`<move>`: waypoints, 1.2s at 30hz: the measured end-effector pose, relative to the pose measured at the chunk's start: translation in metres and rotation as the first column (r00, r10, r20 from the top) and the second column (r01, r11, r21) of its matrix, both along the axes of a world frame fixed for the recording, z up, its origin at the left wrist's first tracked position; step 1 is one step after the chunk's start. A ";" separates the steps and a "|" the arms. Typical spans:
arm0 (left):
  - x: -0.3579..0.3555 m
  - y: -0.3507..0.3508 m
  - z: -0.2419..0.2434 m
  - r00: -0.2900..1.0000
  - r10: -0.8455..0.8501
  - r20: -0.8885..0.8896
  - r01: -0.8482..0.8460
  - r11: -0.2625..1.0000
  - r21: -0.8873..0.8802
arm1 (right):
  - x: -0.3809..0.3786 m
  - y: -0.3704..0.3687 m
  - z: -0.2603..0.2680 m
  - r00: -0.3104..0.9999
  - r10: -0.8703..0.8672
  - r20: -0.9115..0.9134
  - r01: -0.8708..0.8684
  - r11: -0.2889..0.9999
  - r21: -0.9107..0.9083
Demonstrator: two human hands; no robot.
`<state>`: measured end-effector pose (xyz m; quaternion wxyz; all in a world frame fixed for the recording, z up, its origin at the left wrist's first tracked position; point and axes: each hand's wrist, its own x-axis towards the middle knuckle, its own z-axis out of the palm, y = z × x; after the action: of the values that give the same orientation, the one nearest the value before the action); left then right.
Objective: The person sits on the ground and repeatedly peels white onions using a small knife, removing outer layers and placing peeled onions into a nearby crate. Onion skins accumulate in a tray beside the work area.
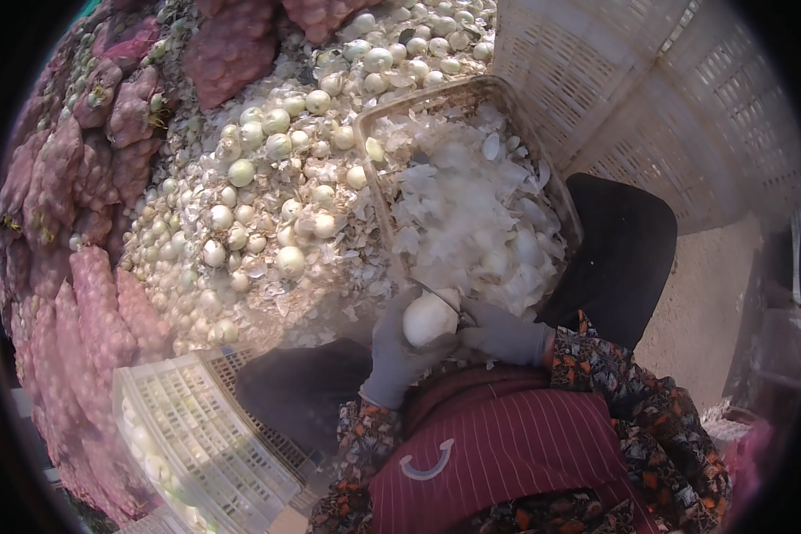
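Observation:
In a grey glove, my left hand point(395, 364) grips a peeled white onion point(429, 320) close in front of my lap. My right hand point(500, 332), gloved too, is shut on a knife. The thin dark blade of the knife point(438, 296) slants across the top of the onion, and its handle is mostly hidden in my fingers. Just beyond both hands sits a plastic tub point(382, 220) heaped with pale onion skins point(467, 207). Some of the skins look blurred.
Loose white onions point(290, 262) and dry peelings cover the ground ahead and left. Filled pink mesh sacks point(83, 314) line the far left. A slatted plastic crate point(207, 427) with onions stands by my left knee. Tall pale crates point(594, 87) rise at upper right.

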<state>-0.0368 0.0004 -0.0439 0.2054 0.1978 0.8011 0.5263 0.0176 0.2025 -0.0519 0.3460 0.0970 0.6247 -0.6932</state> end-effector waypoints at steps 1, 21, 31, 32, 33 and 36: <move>0.000 0.000 -0.001 0.988 0.030 0.152 -0.051 0.990 0.135 | 0.001 0.003 0.000 0.998 -0.013 0.066 0.023 0.989 -0.148; -0.011 -0.015 -0.008 0.566 -0.124 0.815 -0.670 0.507 0.543 | 0.000 0.034 0.026 0.922 -0.314 -0.229 0.334 0.941 0.055; 0.002 0.007 0.025 0.682 0.477 0.554 -0.719 0.576 0.389 | 0.010 -0.002 0.033 0.785 0.346 -0.514 -0.083 0.881 0.467; 0.001 0.005 0.028 0.630 0.455 0.630 -0.759 0.533 0.374 | 0.009 0.000 0.028 0.771 0.379 -0.511 -0.074 0.851 0.520; -0.001 0.004 0.030 0.585 0.477 0.655 -0.797 0.489 0.356 | 0.008 0.004 0.024 0.823 0.369 -0.431 -0.083 0.830 0.551; -0.005 0.000 0.033 0.445 0.576 0.686 -0.893 0.346 0.288 | 0.007 0.012 0.019 0.920 0.287 -0.269 -0.088 0.817 0.570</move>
<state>-0.0417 0.0008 -0.0105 0.0434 -0.2798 0.4983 0.8194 0.0248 0.2145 -0.0330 0.2570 0.0069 0.8535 -0.4533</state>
